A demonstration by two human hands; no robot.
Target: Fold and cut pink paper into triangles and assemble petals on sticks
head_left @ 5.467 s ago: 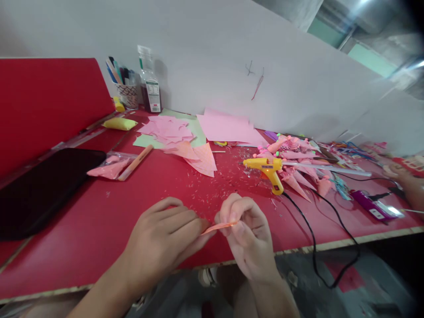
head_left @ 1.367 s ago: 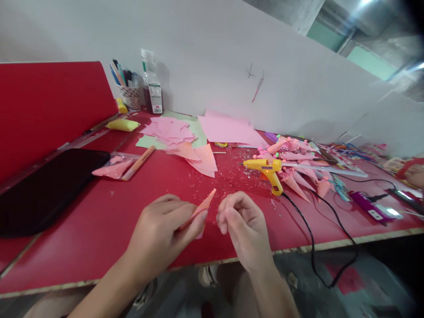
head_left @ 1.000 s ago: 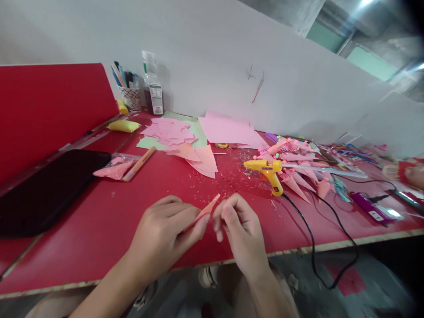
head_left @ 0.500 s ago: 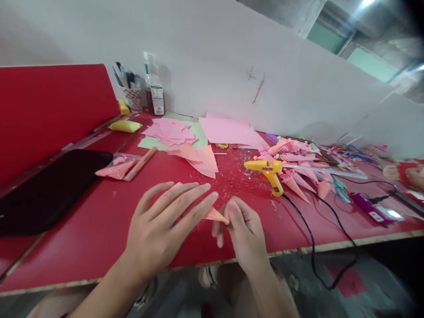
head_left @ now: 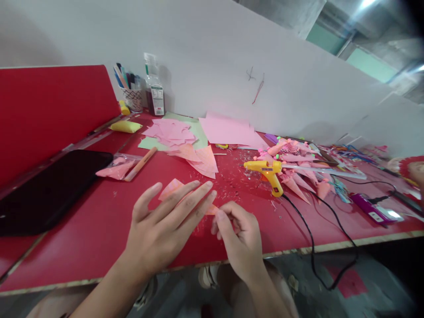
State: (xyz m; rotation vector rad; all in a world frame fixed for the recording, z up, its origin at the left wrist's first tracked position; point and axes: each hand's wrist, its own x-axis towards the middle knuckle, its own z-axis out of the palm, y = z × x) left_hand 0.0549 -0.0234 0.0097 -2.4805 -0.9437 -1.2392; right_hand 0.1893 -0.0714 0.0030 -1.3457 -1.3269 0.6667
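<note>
My left hand [head_left: 165,229] lies palm down with fingers stretched over an orange-pink paper piece [head_left: 170,187], which shows beyond the fingers and again at its narrow tip on the right. My right hand [head_left: 240,234] pinches that tip between thumb and forefinger. How far the paper is rolled under my left hand is hidden. Beyond the hands lie orange-pink paper pieces [head_left: 207,161]. To their right rests a yellow glue gun [head_left: 273,179] beside a pile of pink paper cones [head_left: 298,154].
Farther back are pink scraps [head_left: 170,131], pink sheets [head_left: 228,129], a bottle [head_left: 155,99] and a pen cup [head_left: 133,98]. At left are a black phone-like object [head_left: 53,190] and a pink packet [head_left: 115,170]. A purple device [head_left: 371,210] and another person's hand [head_left: 415,172] are at right.
My left hand's fingers have spread, and more of the paper's wide end shows beyond them. My right hand has shifted slightly left and up along with the tip.
</note>
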